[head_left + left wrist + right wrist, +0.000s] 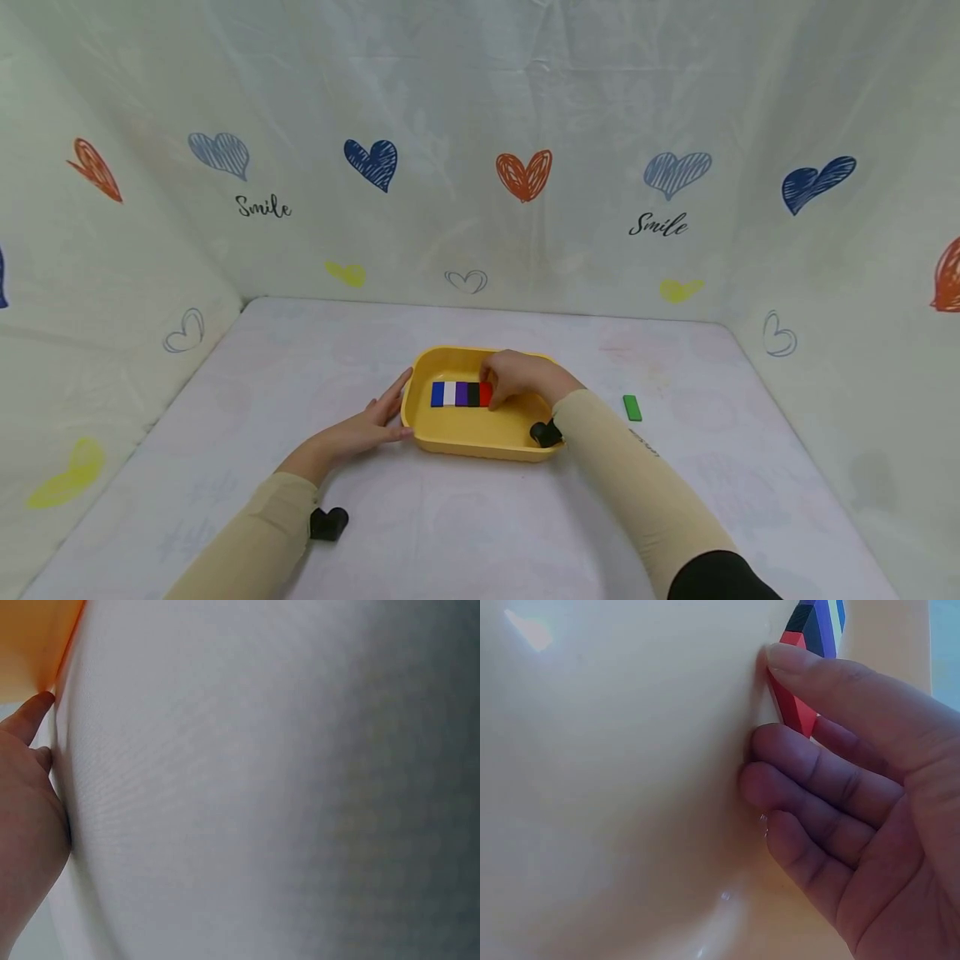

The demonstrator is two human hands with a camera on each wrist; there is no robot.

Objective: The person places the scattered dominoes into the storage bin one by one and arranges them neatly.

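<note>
My right hand (521,375) reaches into a yellow tray (480,440) and pinches a red block (795,705) between thumb and fingers. The red block (486,393) stands at the right end of a row, against a black block (473,394). Leftward follow a purple block (461,394), a white block (449,393) and a blue block (437,394). My left hand (371,425) rests at the tray's left side, its fingers extended along the outer wall. In the left wrist view, fingertips (43,701) touch the orange-looking tray edge.
A green block (632,407) lies on the white table (450,533), right of the tray and beyond my right forearm. A white curtain (480,83) printed with hearts rises behind the table and along both sides. Black wrist mounts (328,524) stick out from the sleeves.
</note>
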